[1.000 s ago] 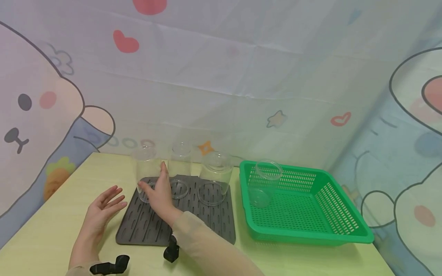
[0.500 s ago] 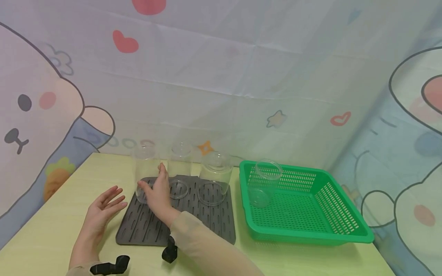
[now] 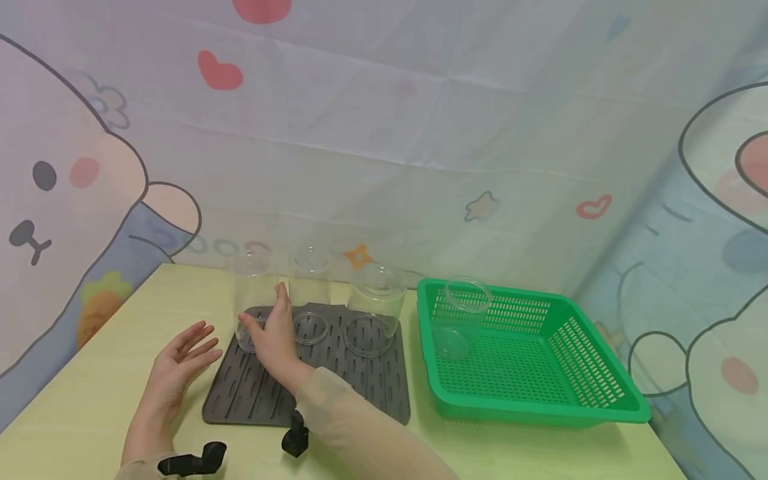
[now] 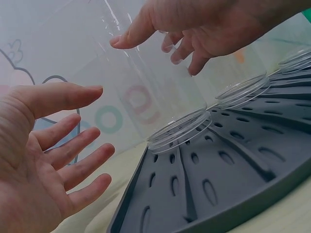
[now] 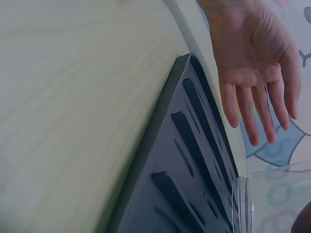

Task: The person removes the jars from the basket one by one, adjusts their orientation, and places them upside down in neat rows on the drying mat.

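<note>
My right hand [image 3: 276,340] holds the leftmost clear cup [image 3: 255,297], thumb on its near left side and fingers on its right. That cup stands upside down on the dark grey drying mat [image 3: 264,393]; the left wrist view has its rim [image 4: 180,130] on the mat. My left hand [image 3: 174,373] hovers left of the mat with fingers spread, apart from the cup. To the right of the gripped cup, a second clear cup [image 3: 311,290] and a wider third one [image 3: 375,300] also stand inverted on the mat.
A green plastic basket [image 3: 534,410] sits on the pale yellow table [image 3: 78,427], right of the mat. Inside its left end, another clear cup [image 3: 459,323] stands mouth up, leaning slightly. A cartoon-printed cloth [image 3: 384,133] hangs behind the table.
My right hand and the leftmost cup have shifted very slightly to the left. The left hand stays in nearly the same place.
</note>
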Motion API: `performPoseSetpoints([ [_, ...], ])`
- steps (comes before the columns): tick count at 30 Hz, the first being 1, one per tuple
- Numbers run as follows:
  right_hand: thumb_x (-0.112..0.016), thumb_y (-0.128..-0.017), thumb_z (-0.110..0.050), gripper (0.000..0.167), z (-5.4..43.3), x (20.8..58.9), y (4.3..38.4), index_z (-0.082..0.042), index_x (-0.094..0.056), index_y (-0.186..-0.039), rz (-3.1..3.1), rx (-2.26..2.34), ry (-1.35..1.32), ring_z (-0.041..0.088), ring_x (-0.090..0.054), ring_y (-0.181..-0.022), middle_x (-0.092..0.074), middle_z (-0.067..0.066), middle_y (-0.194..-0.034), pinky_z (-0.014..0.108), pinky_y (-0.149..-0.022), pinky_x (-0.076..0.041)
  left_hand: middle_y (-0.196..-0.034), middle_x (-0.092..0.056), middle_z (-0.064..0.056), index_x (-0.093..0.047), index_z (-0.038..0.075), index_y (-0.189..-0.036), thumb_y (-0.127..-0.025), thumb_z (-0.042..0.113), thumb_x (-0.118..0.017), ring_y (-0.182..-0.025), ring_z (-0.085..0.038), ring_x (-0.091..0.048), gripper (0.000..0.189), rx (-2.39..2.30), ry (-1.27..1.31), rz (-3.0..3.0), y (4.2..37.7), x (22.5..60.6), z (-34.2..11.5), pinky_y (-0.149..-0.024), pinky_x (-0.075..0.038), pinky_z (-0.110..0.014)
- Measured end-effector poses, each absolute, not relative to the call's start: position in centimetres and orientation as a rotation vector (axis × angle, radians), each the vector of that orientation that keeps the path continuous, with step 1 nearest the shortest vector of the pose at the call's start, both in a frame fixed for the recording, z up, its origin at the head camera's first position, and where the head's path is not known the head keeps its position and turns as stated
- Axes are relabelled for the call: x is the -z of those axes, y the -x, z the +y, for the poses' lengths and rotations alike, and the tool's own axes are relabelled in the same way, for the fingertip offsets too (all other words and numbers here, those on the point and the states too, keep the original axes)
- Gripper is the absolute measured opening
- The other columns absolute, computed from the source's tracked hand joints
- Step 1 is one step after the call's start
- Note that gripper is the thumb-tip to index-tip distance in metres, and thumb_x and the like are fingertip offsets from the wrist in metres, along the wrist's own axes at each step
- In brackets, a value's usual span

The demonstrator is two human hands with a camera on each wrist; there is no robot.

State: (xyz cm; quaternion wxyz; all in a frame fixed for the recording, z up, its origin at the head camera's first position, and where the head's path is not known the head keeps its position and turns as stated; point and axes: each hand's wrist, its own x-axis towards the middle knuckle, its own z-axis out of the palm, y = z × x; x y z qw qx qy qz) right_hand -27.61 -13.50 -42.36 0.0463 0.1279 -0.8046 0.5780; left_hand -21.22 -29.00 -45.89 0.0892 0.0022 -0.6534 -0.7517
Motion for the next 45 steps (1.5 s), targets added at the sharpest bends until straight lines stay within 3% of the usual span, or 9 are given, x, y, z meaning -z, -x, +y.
performPoseSetpoints([
  [7, -0.065, -0.095, -0.035, 0.083, -13.5, 42.7, 27.1, -0.008, -0.016, -0.156, -2.463, -1.793, -0.363, 0.026, -0.03, -0.146, -0.026, 0.01, -0.159, 0.045, -0.116, -0.035, -0.114, -0.056, 0.031, -0.035, 0.019, -0.142, -0.093, 0.001, -0.064, -0.101, 0.012, -0.059, 0.06, 2.256, 0.006, -1.926, 21.2, 46.0, -29.1, -0.082, -0.052, -0.008],
  [13, -0.064, -0.095, -0.036, 0.082, -13.3, 43.5, 26.7, -0.005, -0.017, -0.155, -2.474, -1.809, -0.32, 0.028, -0.03, -0.146, -0.025, 0.014, -0.159, 0.046, -0.117, -0.034, -0.114, -0.055, 0.031, -0.033, 0.015, -0.146, -0.093, 0.002, -0.064, -0.101, 0.013, -0.059, 0.063, 2.246, 0.005, -1.93, 21.2, 46.0, -29.1, -0.082, -0.052, -0.008],
  [19, -0.064, -0.095, -0.034, 0.081, -13.1, 44.6, 26.2, -0.003, -0.02, -0.154, -2.481, -1.812, -0.299, 0.03, -0.03, -0.145, -0.025, 0.016, -0.159, 0.047, -0.117, -0.033, -0.114, -0.057, 0.031, -0.041, 0.027, -0.134, -0.092, 0.001, -0.065, -0.1, 0.012, -0.06, 0.054, 2.246, 0.02, -1.903, 21.2, 45.9, -29.0, -0.081, -0.052, -0.008],
  [24, -0.065, -0.095, -0.034, 0.082, -12.7, 45.5, 25.5, -0.002, -0.018, -0.155, -2.489, -1.862, -0.292, 0.03, -0.027, -0.147, -0.022, 0.015, -0.16, 0.048, -0.118, -0.031, -0.113, -0.058, 0.03, -0.043, 0.03, -0.129, -0.092, 0.001, -0.065, -0.1, 0.012, -0.06, 0.052, 2.256, 0.027, -1.892, 21.2, 45.9, -29.0, -0.081, -0.052, -0.008],
  [35, -0.065, -0.094, -0.037, 0.084, -11.4, 44.7, 24.3, 0.003, -0.02, -0.153, -2.476, -1.843, -0.343, 0.036, -0.029, -0.145, -0.026, 0.02, -0.158, 0.052, -0.116, -0.033, -0.112, -0.058, 0.031, -0.04, 0.02, -0.139, -0.092, 0.002, -0.066, -0.099, 0.012, -0.06, 0.057, 2.249, 0.025, -1.928, 21.5, 46.3, -28.8, -0.081, -0.052, -0.008],
  [45, -0.06, -0.097, -0.037, 0.08, -7.5, 41.3, 22.3, -0.002, -0.017, -0.155, -2.377, -1.96, -0.62, 0.029, -0.026, -0.147, -0.025, 0.014, -0.159, 0.05, -0.117, -0.031, -0.107, -0.052, 0.036, -0.015, -0.006, -0.153, -0.092, 0.007, -0.067, -0.097, 0.016, -0.057, 0.082, 2.182, -0.06, -2.064, 21.5, 46.2, -28.7, -0.08, -0.05, -0.006],
])
